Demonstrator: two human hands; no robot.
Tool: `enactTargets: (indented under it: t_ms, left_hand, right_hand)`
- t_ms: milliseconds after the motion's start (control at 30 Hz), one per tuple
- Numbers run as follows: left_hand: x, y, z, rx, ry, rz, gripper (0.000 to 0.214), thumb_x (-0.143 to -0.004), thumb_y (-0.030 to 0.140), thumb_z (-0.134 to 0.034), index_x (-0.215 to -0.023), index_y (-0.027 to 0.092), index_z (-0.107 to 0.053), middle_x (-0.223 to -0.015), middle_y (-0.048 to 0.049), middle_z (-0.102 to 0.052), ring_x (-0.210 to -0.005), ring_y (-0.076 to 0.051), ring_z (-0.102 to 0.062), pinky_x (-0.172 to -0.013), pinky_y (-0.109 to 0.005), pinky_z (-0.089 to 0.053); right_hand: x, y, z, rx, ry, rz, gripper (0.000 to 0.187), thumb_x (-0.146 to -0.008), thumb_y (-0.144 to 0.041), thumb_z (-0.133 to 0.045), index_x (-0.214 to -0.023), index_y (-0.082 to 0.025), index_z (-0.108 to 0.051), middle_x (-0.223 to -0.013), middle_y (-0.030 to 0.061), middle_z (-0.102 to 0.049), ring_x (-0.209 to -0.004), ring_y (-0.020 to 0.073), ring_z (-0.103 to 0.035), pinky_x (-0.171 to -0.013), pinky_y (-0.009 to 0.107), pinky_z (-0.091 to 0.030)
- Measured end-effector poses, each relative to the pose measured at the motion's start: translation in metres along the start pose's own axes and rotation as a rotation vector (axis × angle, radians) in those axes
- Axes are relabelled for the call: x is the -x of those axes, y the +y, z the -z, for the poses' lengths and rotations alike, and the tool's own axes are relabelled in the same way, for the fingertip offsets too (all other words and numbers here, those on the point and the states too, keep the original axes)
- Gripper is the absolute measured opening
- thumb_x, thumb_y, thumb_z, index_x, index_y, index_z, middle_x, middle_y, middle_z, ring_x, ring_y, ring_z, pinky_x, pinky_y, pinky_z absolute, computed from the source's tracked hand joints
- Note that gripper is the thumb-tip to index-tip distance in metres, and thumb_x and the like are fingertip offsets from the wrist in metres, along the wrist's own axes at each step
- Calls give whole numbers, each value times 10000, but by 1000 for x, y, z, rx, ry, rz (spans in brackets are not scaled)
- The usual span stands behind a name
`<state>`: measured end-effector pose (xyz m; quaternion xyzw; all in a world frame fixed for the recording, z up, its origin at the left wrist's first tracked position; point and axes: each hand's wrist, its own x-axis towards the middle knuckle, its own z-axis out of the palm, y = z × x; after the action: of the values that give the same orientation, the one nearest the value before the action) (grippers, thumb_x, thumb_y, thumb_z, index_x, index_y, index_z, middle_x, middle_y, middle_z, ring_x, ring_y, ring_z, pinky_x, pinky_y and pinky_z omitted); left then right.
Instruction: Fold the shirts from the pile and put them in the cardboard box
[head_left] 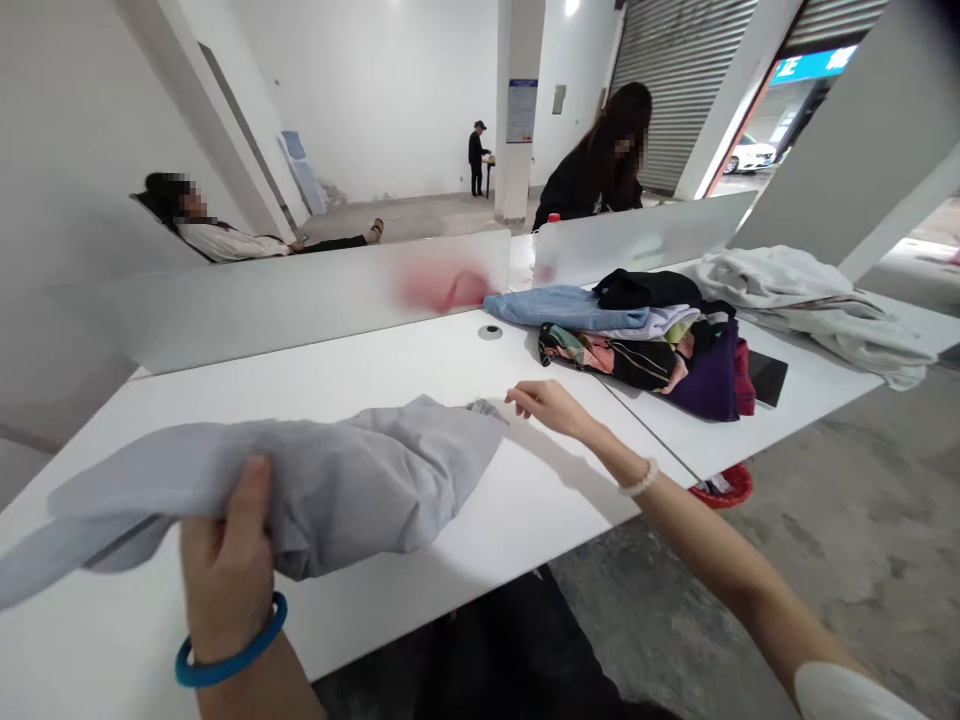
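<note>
A grey cloth garment [390, 470] stretches across the left part of the white table, partly lifted, with folds along it. My left hand [232, 560], wearing a blue wristband, grips it near its left half, thumb on top and fingers hidden beneath. The garment's left end is blurred. Just beyond its narrow right end is my right hand [551, 405], with a pale beaded bracelet on the wrist. Its fingers are loosely bent, and a small gap separates them from the cloth.
A pile of clothes [637, 345] lies on the table [337, 635] at right, beside a whitish garment [810, 300]. Frosted dividers [315, 295] line the back edge. A red basket [727, 488] sits below. One person [592, 180] is behind the divider, one reclines left, another stands far back.
</note>
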<state>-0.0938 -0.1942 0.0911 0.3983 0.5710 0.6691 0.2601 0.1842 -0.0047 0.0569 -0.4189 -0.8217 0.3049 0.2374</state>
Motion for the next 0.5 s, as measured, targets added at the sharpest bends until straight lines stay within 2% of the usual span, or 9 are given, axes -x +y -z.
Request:
enactTargets:
  t_ms: [67, 133, 200, 233, 267, 333, 433, 467, 500]
  left_hand:
    - [-1, 6, -26, -231, -64, -35, 266, -813, 449, -555, -978, 256, -634, -1078, 7, -686, -1220, -285, -496, -1076, -496, -364]
    - [1, 2, -57, -403, -359, -93, 358, -850, 482, -468, -909, 181, -654, -1030, -83, -695, -1095, -293, -582, -1030, -506, -405]
    - [7, -11, -83, -454, -689, -186, 424, -906, 464, -351, -926, 166, -653, -1079, -113, -674, -1111, -263, -573, -1031, -459, -409]
    - [11, -19, -90, -449, -783, -220, 437, -928, 441, -305, -937, 174, -652, -1098, -108, -667, -1127, -240, -563, -1036, -425, -406]
    - [15, -28, -94, -444, -816, -231, 449, -946, 418, -266, -947, 185, -650, -1101, -98, -665, -1125, -219, -563, -1029, -395, -411]
    - [23, -45, -94, -452, -703, -208, 455, -964, 387, -225, -975, 193, -636, -1087, -85, -667, -1095, -198, -576, -985, -367, -439]
    - [31, -72, -83, -644, -243, -242, 389, -921, 441, -379, -1109, 162, -574, -1188, -129, -607, -1195, -261, -497, -1004, -442, -404]
    - [32, -81, -80, -743, -117, -270, 428, -884, 461, -455, -1156, 144, -546, -1215, -152, -582, -1222, -298, -463, -1009, -485, -385]
    - [32, -89, -77, -838, -51, -287, 470, -852, 464, -506, -1183, 130, -528, -1211, -169, -576, -1214, -328, -459, -993, -518, -383]
  right_hand:
    - [13, -4, -19, -266, -44, 72, 457, -915, -530, -408, -979, -160, -668, -837, 62, -685, -749, 165, -634, -665, 265, -474]
    - [24, -12, -38, -500, -68, 144, 541, -902, -600, -374, -1203, -198, -578, -1141, 92, -632, -966, 189, -618, -768, 299, -497]
    - [30, -20, -54, -609, -48, 175, 574, -897, -616, -368, -1326, -248, -469, -1321, 76, -522, -1144, 199, -536, -891, 323, -469]
    - [32, -21, -60, -608, -38, 180, 567, -895, -612, -383, -1324, -251, -469, -1320, 67, -520, -1173, 202, -512, -937, 332, -444]
    - [33, -21, -65, -584, -28, 177, 547, -889, -604, -406, -1283, -238, -509, -1268, 65, -556, -1158, 209, -516, -961, 340, -426]
    - [34, -17, -70, -536, 5, 158, 499, -875, -593, -448, -1142, -198, -594, -1110, 64, -625, -1052, 224, -559, -954, 357, -420]
    - [37, -12, -73, -572, 96, 53, 501, -880, -622, -391, -937, -181, -622, -936, 57, -648, -907, 219, -575, -861, 355, -452]
    - [39, -12, -73, -597, 125, 5, 518, -878, -640, -366, -873, -184, -613, -890, 55, -646, -872, 215, -573, -821, 344, -462]
    - [41, -13, -73, -615, 143, -40, 536, -874, -657, -346, -808, -189, -599, -840, 53, -642, -827, 210, -571, -771, 332, -470]
